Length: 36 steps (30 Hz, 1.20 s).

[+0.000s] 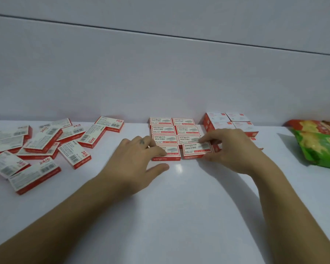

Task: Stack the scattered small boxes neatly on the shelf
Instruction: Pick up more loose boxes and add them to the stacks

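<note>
Shelf (179, 206): white and glossy, back edge meeting the wall (160, 73) at 12 o'clock. Broad bare stretch from centre down to 6 o'clock, crossed only by the two forearms.

Grid of boxes (163, 129) just above centre: two columns, four rows, red-and-white, back row close to the wall. Rows sit edge to edge.
- Front-left box (166, 156) is square with its column.
- Front-right box (197, 151) is skewed a little, its right end turned toward 1 o'clock, and a narrow gap separates it from its left neighbour.

Left hand (135, 159): comes in from 7 o'clock. Its fingers lie fairly straight and close together on top of the front-left box, with the thumb spread wide and flat on the shelf in front of it.

Right hand (229, 149): comes in from 5 o'clock and pinches the right end of the front-right box, forefinger on top and thumb at the near edge. The other fingers are curled behind.

Scattered boxes (42, 143) at 9 o'clock: a loose heap, overlapping at all angles with barcode sides up. A bare lane separates it from the grid. Boxes at the far left are cut by the frame edge.

Second block of boxes (223, 124) at 2 o'clock: just beside the grid, with its front part hidden behind the right hand. Its print is washed out and unreadable.

Snack bag (316, 143) at 3 o'clock: green and red, cut off at the frame edge. Bare shelf lies between it and the second block.
</note>
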Available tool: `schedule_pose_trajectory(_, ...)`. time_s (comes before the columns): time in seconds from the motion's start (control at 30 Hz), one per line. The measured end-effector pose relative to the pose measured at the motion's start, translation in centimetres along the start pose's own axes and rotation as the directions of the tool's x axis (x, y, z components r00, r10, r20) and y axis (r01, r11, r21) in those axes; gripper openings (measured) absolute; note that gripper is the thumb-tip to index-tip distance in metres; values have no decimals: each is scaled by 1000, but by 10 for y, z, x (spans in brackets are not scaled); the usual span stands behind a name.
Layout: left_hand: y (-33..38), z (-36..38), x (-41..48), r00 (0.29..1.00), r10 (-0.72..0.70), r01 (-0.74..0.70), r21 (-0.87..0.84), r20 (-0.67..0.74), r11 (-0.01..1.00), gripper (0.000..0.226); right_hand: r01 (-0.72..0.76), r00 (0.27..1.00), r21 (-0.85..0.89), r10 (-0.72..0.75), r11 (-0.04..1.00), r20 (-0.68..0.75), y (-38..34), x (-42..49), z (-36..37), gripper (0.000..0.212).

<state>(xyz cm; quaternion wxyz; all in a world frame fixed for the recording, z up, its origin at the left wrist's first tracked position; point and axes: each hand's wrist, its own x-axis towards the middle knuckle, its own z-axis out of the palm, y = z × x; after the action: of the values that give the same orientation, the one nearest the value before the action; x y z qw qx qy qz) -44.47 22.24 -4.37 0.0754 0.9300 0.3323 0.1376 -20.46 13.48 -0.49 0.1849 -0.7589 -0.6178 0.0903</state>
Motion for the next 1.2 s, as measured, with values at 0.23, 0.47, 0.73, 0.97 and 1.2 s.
schedule_pose_trajectory(0.23, -3, 2, -2, 999, -7, 10, -113, 31, 994, 46, 28, 999, -95, -25, 995, 30, -5, 6, 13, 24)
schedule_pose_trajectory(0.47, -6, 5, -2, 999, 0, 6, -121, 49, 993, 47, 27, 1000, -185, -28, 982, -2, -9, 7, 16, 19)
schedule_pose_trajectory(0.73, -1, 3, -2, 999, -5, 9, -128, 31, 992, 50, -3, 1000, -218, 3, 976, -2, -16, 6, 18, 19)
schedule_pose_trajectory(0.97, -2, -2, 1, 996, -1, -8, -102, -90, 995, 50, -47, 993, -160, 28, 986, -117, -21, 17, 8, 37)
schedule_pose_trajectory(1.2, -1, 2, 0, 998, -28, 23, -111, -49, 994, 57, -53, 996, -312, 71, 949, 45, -39, 44, 29, 34)
